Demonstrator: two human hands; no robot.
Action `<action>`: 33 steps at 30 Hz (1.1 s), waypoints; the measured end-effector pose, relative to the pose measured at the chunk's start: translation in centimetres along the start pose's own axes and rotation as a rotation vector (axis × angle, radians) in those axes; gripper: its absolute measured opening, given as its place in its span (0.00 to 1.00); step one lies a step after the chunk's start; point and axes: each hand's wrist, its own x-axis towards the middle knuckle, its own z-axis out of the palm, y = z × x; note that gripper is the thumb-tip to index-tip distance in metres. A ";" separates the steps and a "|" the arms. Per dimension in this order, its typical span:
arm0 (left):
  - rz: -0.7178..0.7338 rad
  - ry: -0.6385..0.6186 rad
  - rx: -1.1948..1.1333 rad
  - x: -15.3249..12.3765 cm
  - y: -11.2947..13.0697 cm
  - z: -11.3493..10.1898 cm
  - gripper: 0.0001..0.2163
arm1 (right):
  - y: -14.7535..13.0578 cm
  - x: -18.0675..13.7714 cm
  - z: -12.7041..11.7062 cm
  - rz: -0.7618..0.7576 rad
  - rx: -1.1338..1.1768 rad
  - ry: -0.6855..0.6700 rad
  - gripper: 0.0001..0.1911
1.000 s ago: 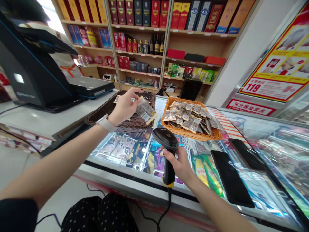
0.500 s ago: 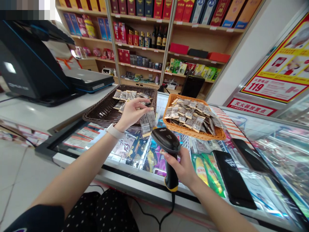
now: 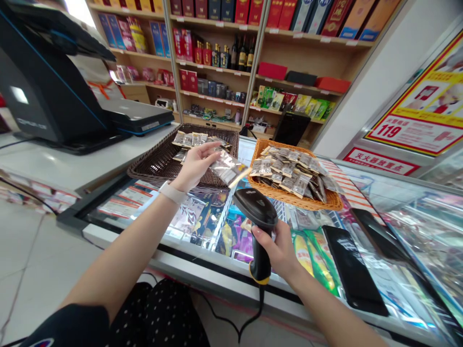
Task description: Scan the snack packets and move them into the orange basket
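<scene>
My left hand (image 3: 198, 165) pinches a small clear snack packet (image 3: 229, 168) by one end, tilted over the right edge of the dark brown wicker basket (image 3: 154, 161). Several similar packets (image 3: 190, 140) lie in that basket, partly hidden behind my fingers. My right hand (image 3: 277, 248) is wrapped round the handle of a black barcode scanner (image 3: 256, 209) with a yellow-trimmed base. The scanner's head is just below the held packet. Beyond it, an orange wicker basket (image 3: 314, 202) holds a heap of the same kind of packets.
Both baskets rest on a glass display counter (image 3: 202, 258) with goods beneath. Two dark phones (image 3: 354, 270) lie at the right. A black scale with a screen (image 3: 54, 91) stands at the left. The scanner's cable (image 3: 253, 315) hangs down in front. Stocked shelves (image 3: 217, 67) line the back.
The packet in my left hand has turned from hanging down to pointing right, its shiny face showing. My right hand still grips the scanner. The whole view has shifted slightly.
</scene>
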 end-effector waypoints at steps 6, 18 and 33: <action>-0.339 0.102 -0.210 1.3 0.1 -0.5 0.05 | -0.3 0.2 -0.1 -0.021 0.024 0.081 0.12; -0.323 0.148 -0.136 1.7 -0.2 -0.9 0.06 | -0.9 0.4 -0.1 -0.022 -0.003 0.087 0.13; -0.175 -0.174 -0.091 0.6 -0.3 -0.5 0.10 | -0.6 0.3 -0.1 -0.019 -0.005 0.058 0.13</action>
